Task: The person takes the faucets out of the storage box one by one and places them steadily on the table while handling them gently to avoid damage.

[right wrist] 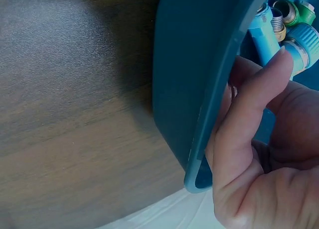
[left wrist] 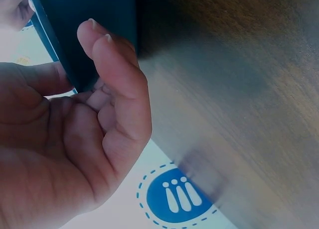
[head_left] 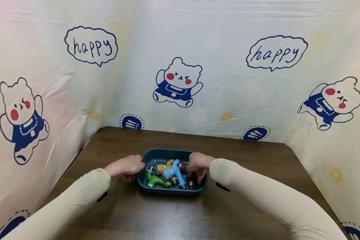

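Observation:
A dark blue plastic bin [head_left: 171, 191] sits on the table with several toy-like faucets inside. My left hand [head_left: 129, 166] pinches its left rim, fingers along the outer wall in the left wrist view. My right hand [head_left: 198, 165] reaches down inside the bin's right end, bent fingers [right wrist: 244, 114] close along the inner wall. It covers the middle of a dark brown faucet [head_left: 183, 167]; I cannot tell whether it grips this faucet. Left of it lie a light blue faucet [head_left: 177, 171], a yellow faucet [head_left: 160, 168] and a green faucet [head_left: 157, 180].
The brown wooden table [head_left: 156, 216] extends around the bin. A pale printed cloth [head_left: 219, 90] with cartoon bears hangs behind the table and along both sides.

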A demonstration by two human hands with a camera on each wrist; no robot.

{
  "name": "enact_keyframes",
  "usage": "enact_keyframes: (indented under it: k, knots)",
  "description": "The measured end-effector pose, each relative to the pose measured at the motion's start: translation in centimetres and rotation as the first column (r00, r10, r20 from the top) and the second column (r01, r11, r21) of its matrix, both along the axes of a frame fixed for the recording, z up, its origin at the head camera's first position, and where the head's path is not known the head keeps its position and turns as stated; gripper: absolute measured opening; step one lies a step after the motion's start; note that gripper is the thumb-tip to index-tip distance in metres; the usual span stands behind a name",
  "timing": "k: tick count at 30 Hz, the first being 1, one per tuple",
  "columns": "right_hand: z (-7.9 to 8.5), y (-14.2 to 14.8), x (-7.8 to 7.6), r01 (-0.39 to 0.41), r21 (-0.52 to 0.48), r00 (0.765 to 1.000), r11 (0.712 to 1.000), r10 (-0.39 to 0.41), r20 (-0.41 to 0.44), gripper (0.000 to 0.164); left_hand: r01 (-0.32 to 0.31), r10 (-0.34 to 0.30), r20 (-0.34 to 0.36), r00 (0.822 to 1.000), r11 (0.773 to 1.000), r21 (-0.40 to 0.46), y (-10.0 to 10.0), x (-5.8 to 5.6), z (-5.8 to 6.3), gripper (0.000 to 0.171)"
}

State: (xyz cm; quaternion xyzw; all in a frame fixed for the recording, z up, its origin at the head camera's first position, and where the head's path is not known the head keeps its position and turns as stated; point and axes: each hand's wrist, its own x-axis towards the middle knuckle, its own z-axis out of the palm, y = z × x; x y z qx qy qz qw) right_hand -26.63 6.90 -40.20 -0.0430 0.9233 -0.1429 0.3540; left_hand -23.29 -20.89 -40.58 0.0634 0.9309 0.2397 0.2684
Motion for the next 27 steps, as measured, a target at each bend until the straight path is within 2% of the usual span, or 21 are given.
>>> enact_keyframes:
  k: [12, 20, 23, 26, 27]
  knots:
    - [0.0, 0.3, -0.1, 0.021, -0.002, 1.000, 1.000, -0.021, 0.015, 0.021, -0.002, 0.002, 0.000, 1.000, 1.000, -0.002, 0.1, 0.1, 0.3, 0.029]
    - [0.2, 0.3, 0.1, 0.049, -0.048, 0.999, 0.998, -0.050, -0.012, 0.018, -0.015, 0.015, -0.002, 1.000, 1.000, 0.004, -0.1, -0.4, -0.4, 0.030]
    - [0.2, 0.3, 0.2, 0.051, -0.054, 0.999, 0.997, -0.052, -0.016, 0.017, -0.014, 0.014, 0.011, 1.000, 1.000, 0.028, -0.6, -1.3, -1.7, 0.030]
    - [0.0, 0.3, 0.2, 0.062, -0.065, 0.998, 0.996, -0.063, -0.024, 0.015, 0.011, -0.012, 0.017, 1.000, 0.998, 0.056, -1.9, -3.3, -4.7, 0.028]
    - [0.0, 0.4, 0.2, 0.067, -0.072, 0.997, 0.995, -0.069, -0.027, 0.015, 0.019, -0.020, 0.017, 1.000, 0.998, 0.055, -2.1, -3.6, -5.2, 0.028]
